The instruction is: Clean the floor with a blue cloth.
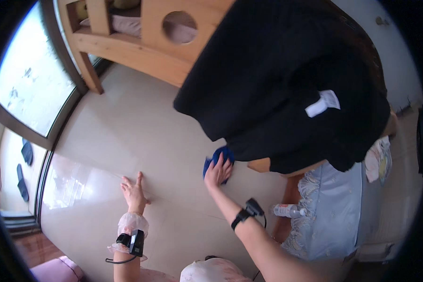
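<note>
My right hand [218,172] presses a crumpled blue cloth [224,153] against the pale tiled floor [155,141]. Its fingers are spread over the cloth, close to the lower edge of a large black cloth [268,88] with white tags, which hangs over a piece of furniture. My left hand [133,192] is to the left, on or just above the floor, fingers apart and holding nothing. Both forearms wear a strapped black device, and a frilly sleeve surrounds the left wrist.
A wooden bunk bed frame [134,53] stands at the top. Sliding glass doors [35,81] and dark slippers [22,183] are at the left. At the right, a plastic bottle [288,210] lies beside a light blue lace-edged cover [338,208]. A pink padded item [56,270] sits at bottom left.
</note>
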Motion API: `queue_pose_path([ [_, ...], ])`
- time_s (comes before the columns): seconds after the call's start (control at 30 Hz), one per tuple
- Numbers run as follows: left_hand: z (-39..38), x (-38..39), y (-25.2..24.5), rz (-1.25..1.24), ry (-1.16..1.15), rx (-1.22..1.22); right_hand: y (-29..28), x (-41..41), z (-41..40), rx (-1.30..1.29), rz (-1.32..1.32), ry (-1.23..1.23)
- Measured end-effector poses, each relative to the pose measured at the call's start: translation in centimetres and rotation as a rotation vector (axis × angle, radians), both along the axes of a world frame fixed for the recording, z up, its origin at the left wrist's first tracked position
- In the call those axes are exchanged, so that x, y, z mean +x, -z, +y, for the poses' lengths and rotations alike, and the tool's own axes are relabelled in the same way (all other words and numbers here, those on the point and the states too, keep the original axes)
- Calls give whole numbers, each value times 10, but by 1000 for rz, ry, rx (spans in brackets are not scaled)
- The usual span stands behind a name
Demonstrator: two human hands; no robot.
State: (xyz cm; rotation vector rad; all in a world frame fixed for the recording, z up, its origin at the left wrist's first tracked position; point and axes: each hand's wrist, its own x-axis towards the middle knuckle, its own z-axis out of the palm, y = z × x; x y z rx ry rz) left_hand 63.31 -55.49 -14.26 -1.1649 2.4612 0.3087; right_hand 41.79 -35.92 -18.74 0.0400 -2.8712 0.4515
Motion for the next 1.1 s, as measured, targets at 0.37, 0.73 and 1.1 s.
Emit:
queue_pose_path([
  [0.37, -3, 9, -4, 39, -35, -3, 62, -212, -98, 309, -752, -22],
  [0.73, 2, 20, 37, 215, -19, -137, -4, 60, -354, -17, -149, -1243],
  [1.1, -146, 261, -41, 776, -240, -1, -12, 249, -222, -305, -364, -1883],
])
